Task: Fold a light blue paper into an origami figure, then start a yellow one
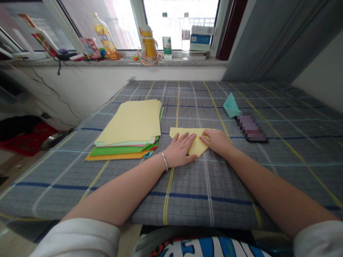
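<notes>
A folded sheet of pale yellow paper (197, 143) lies on the checked grey cover, its point facing me. My left hand (180, 150) presses flat on its left side, with a silver bangle (164, 161) on the wrist. My right hand (215, 141) rests on its upper right part, fingertips on the paper. Just left of my left hand is a stack of coloured paper sheets (128, 123), with pale yellow on top and green and orange showing below. A small folded teal paper (230, 105) lies beyond my right hand.
A pixelated phone (252, 127) lies to the right on the checked cover (187, 207). Beyond the far edge, a stone windowsill (123, 62) holds plastic bottles (166, 37) and a stack of books (199, 43). A red mat (28, 139) lies on the floor at left.
</notes>
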Tool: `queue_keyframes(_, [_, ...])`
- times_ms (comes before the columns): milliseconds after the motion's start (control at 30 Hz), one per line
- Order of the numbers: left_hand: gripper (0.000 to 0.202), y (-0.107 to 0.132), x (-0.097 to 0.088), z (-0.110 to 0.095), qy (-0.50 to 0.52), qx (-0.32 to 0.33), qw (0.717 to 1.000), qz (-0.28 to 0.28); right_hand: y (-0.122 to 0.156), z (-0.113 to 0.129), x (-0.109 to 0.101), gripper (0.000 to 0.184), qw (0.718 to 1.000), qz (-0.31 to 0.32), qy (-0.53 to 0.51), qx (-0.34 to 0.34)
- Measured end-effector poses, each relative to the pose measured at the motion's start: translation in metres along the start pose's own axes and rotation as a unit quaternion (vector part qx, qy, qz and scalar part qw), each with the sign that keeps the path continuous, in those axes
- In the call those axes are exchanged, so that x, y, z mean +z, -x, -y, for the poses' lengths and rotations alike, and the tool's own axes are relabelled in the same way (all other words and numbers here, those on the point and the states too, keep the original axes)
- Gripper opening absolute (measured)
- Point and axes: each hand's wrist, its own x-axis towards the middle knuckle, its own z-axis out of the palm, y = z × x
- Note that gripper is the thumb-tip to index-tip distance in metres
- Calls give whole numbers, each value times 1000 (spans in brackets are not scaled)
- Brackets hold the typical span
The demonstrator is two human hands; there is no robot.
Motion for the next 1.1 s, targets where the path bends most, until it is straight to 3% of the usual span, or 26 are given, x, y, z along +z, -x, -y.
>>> queue_keyframes(767, [97, 1, -8, 2, 23, -8, 999, 47, 0, 3, -1, 27, 999, 26, 6, 28])
queue_keyframes(900, [94, 0, -9, 3, 24, -6, 998, 49, -1, 3, -1, 28, 999, 24, 21, 17])
queue_keyframes(1100, [73, -2, -9, 3, 41, -18, 997, 56, -3, 2, -1, 27, 999, 25, 18, 14])
